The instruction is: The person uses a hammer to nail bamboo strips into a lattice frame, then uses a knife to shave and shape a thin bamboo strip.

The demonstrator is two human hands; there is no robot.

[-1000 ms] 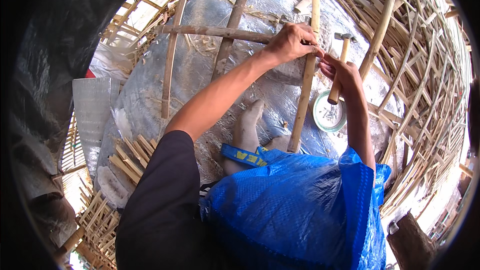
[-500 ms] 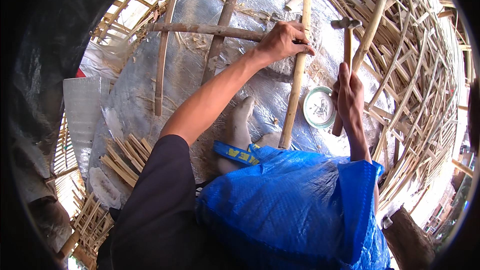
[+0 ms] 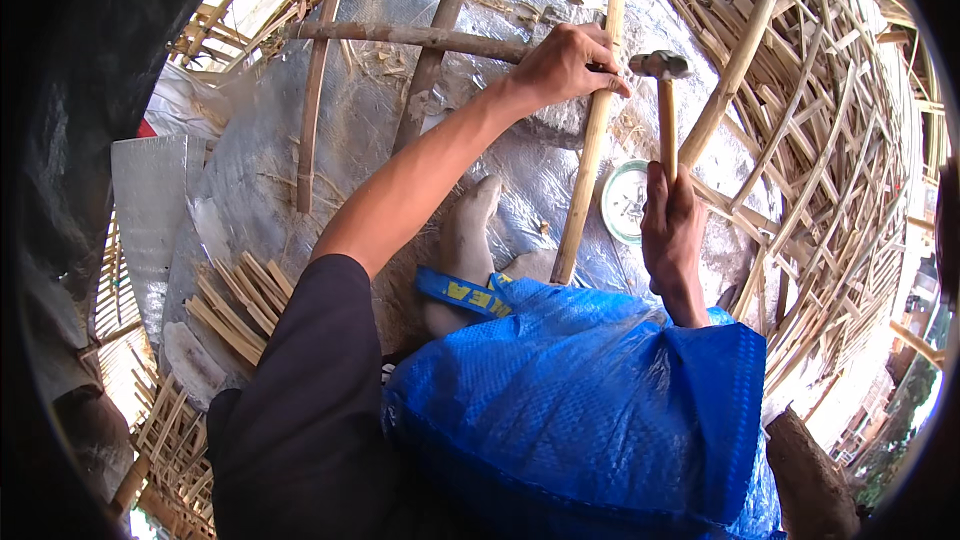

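Hammer (image 3: 664,100) now dropped level with the nail spot, right hand (image 3: 672,230) fingers clamped on its handle, left hand (image 3: 562,65) fingers pinched against bamboo pole (image 3: 590,140), poised mid-strike over foil sheet (image 3: 380,130).

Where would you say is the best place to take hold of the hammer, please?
Low on the wooden handle, where the right hand already wraps the hammer. It stands nearly upright with its metal head on top, so come from below, on the person's side, keeping the grip clear of the head.
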